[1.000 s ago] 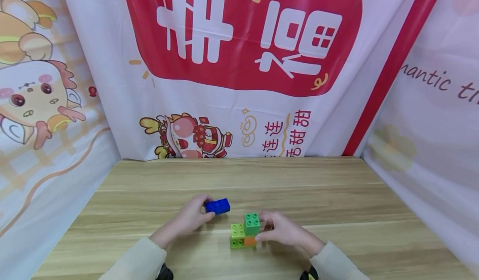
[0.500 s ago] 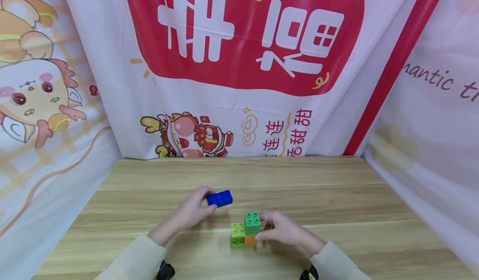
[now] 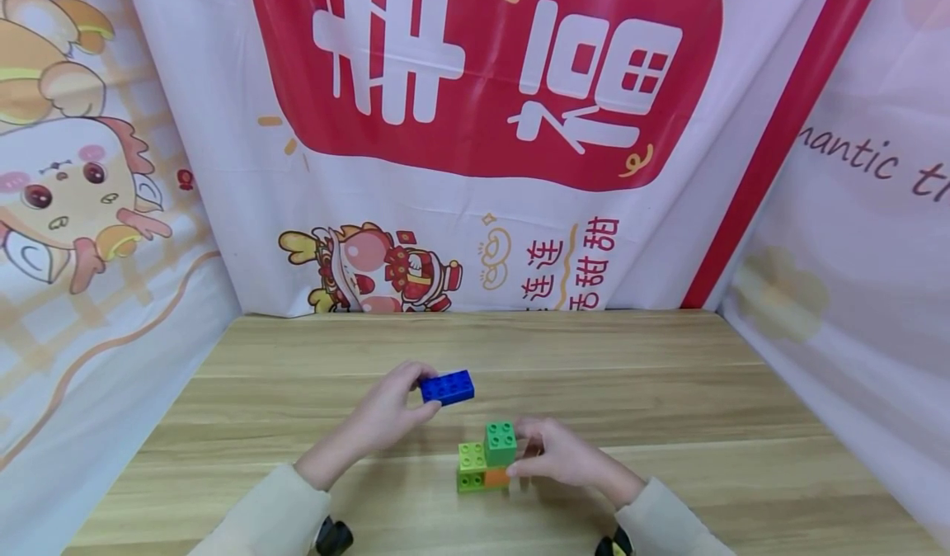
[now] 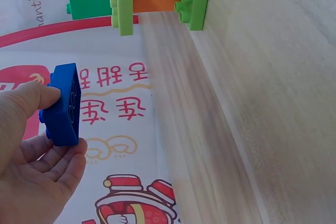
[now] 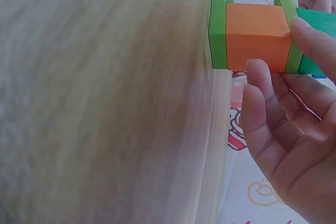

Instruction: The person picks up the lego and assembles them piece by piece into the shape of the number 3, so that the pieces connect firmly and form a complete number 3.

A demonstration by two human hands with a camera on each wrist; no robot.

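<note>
My left hand (image 3: 382,420) pinches a blue building brick (image 3: 449,388) by its left end, thumb on the near side and fingers on the far side. The brick is raised over the table, studs up; the left wrist view shows its hollow underside. My right hand (image 3: 560,455) holds the right side of a small brick stack, thumb in front and fingers behind. In that stack a lime plate (image 5: 218,30) lies lowest, with an orange brick (image 5: 257,38) on it. Above sit another lime plate (image 3: 471,454) and a green brick (image 3: 500,445) at the right end.
The wooden table (image 3: 297,350) carries the stack near its front middle. Printed cloth (image 3: 653,242) hangs behind the table's back edge, with more cloth on the left (image 3: 178,358) and right (image 3: 831,358) sides.
My left hand has lifted the blue brick and carried it away from me and slightly right. The right hand and the stack have stayed in place.
</note>
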